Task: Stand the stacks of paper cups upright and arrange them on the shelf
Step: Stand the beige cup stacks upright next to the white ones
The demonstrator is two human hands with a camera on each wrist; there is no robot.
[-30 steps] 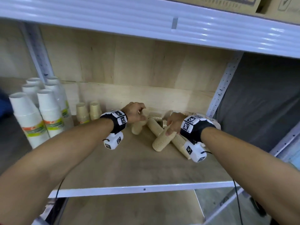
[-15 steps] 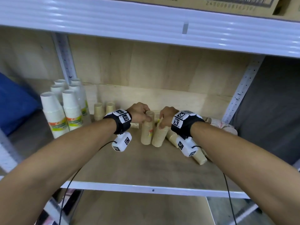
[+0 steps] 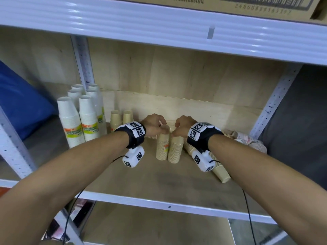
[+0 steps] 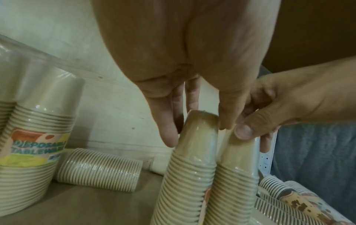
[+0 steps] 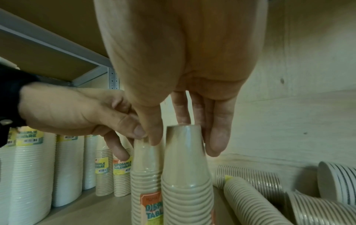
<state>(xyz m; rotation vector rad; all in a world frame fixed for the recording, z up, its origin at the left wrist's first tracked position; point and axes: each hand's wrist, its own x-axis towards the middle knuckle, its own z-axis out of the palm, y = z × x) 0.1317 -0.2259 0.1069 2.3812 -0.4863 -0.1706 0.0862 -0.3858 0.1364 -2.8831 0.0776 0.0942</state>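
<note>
While both forearms reach into the wooden shelf (image 3: 159, 183), two beige wrapped stacks of paper cups stand upright, rims down, side by side and touching near the shelf's middle.

Left hand (image 3: 154, 125): fingers curled over the top of the left beige cup stack (image 3: 162, 144); thumb on one side and fingers on the other pinch the uppermost cup base, seen clearly in the left wrist view (image 4: 200, 121).

Right hand (image 3: 182, 127): thumb and fingers pinch the top of the right beige cup stack (image 3: 176, 149); the right wrist view shows fingertips (image 5: 217, 137) flanking the cup base.

At 9 o'clock of the held pair: two short beige cup stacks (image 3: 121, 119) upright against the back panel. Further toward 9 o'clock: five tall white cup stacks with yellow-green labels (image 3: 83, 121), upright, grouped.

At 3 to 4 o'clock: a beige cup stack lying on its side (image 3: 221, 172), partly hidden by the right wrist. Beyond it at 3 o'clock: patterned cup stacks lying down (image 3: 247, 140) at the shelf's right end. Another beige stack lying flat behind the held pair (image 4: 100, 169).

Above, a cardboard box (image 3: 247, 4) sits on the upper shelf.
</note>
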